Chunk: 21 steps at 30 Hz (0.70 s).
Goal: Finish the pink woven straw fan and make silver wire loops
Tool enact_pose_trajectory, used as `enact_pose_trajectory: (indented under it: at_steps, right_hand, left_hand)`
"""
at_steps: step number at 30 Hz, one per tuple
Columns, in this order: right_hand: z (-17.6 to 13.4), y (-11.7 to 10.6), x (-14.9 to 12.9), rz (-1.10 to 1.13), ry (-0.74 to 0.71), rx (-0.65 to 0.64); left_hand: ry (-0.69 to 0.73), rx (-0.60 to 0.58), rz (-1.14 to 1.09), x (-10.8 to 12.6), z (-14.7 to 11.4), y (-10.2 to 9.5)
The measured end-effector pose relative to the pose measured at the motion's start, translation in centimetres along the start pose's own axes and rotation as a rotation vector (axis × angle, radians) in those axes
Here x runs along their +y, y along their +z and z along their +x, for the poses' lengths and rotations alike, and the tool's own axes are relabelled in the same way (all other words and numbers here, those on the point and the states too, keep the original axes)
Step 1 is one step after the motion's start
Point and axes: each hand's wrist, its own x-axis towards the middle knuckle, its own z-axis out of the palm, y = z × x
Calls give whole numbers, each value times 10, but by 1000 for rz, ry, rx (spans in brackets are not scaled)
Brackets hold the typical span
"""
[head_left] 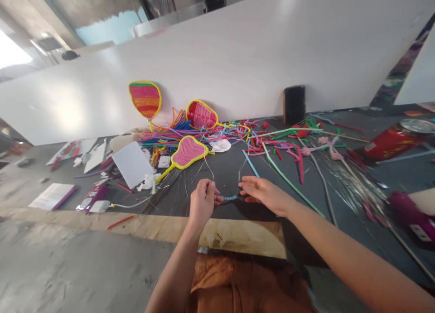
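Note:
My left hand (pixel 204 197) is closed in a pinch on a thin bent wire (pixel 239 173), whose two ends rise away from me in a wide curve. Light-blue pipe cleaner (pixel 230 198) is wound round the low middle part of this wire, between my two hands. At the wire's right side is my right hand (pixel 260 193), its fingers stretched out and apart; whether they touch the wire I cannot tell. Just beyond lies another light-blue pipe cleaner (pixel 250 163). A pink paddle shape with yellow edging (pixel 188 152) lies ahead of my left hand.
Loose pipe cleaners (pixel 170 138) heap along the white board (pixel 238 64). Two more yellow-edged paddles (pixel 145 100) lean there, beside a black phone-like block (pixel 294 105). A red can (pixel 399 141) stands right, near thin wires (pixel 353 179). White card (pixel 133 164) lies left.

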Motion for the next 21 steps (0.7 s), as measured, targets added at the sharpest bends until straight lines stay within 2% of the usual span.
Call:
enact_pose_trajectory:
  at_steps: [3, 7, 14, 21]
  right_hand:
    - [11, 12, 0, 151, -48, 11]
    - [16, 17, 2, 253, -95, 21]
    - [10, 16, 8, 316, -74, -2]
    - [9, 15, 10, 317, -42, 7]
  left_hand:
    - [-21, -15, -95, 4, 0, 4]
    - [-28, -48, -208, 6, 0, 4]
    - [-114, -130, -502, 10, 4, -3]
    - [-210, -257, -659, 11, 8, -7]
